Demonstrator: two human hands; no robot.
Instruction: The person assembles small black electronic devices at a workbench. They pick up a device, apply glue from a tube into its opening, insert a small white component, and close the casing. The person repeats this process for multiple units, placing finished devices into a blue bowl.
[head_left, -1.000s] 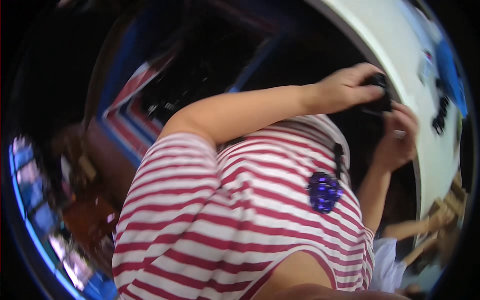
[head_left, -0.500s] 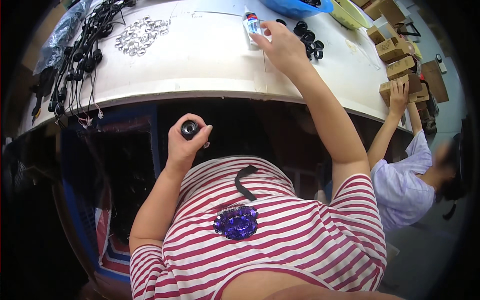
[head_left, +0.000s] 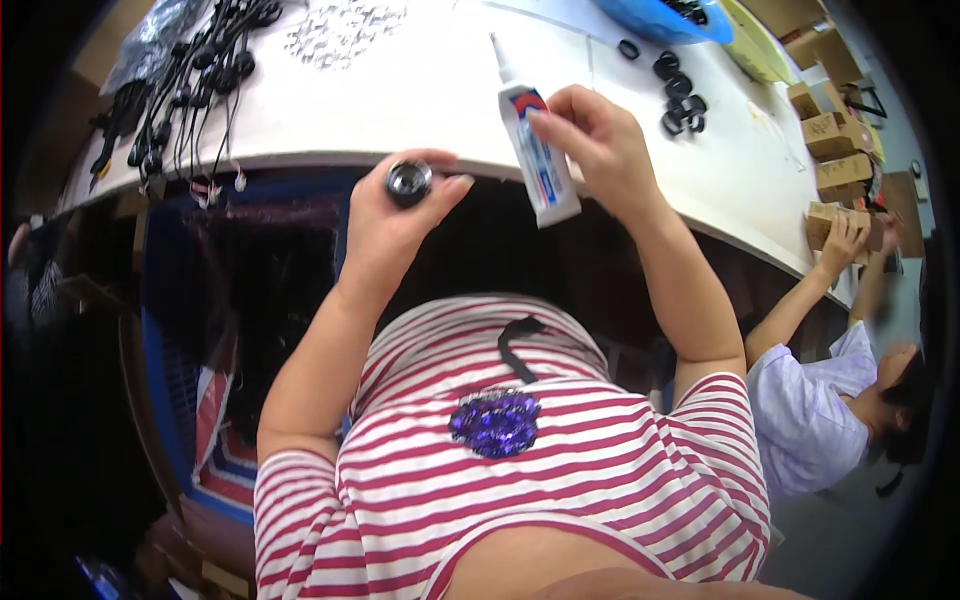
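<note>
My left hand [head_left: 378, 235] is closed around a black cylindrical housing [head_left: 409, 184], held upright just off the table's near edge with its round open end facing up. In my right hand [head_left: 618, 160] is a white squeeze tube [head_left: 548, 190] with blue and red print, pinched between thumb and fingers. Its long thin nozzle points toward the far side of the table, and its flat end hangs past the near edge. The tube and the housing are apart. Several black rings [head_left: 678, 84] lie on the table beyond my right hand.
On the white table [head_left: 440, 100] are clear lens-like pieces [head_left: 343, 33], black cables [head_left: 190, 95] with bare wire ends at the left, a blue basin [head_left: 655, 18] and a yellow-green basin [head_left: 758, 48]. At right, a co-worker's hand [head_left: 848, 238] holds a small cardboard box [head_left: 822, 222].
My right hand has picked the tube up off the table and drawn it back toward me. My left hand has risen with the housing toward the table edge. The view has shifted slightly.
</note>
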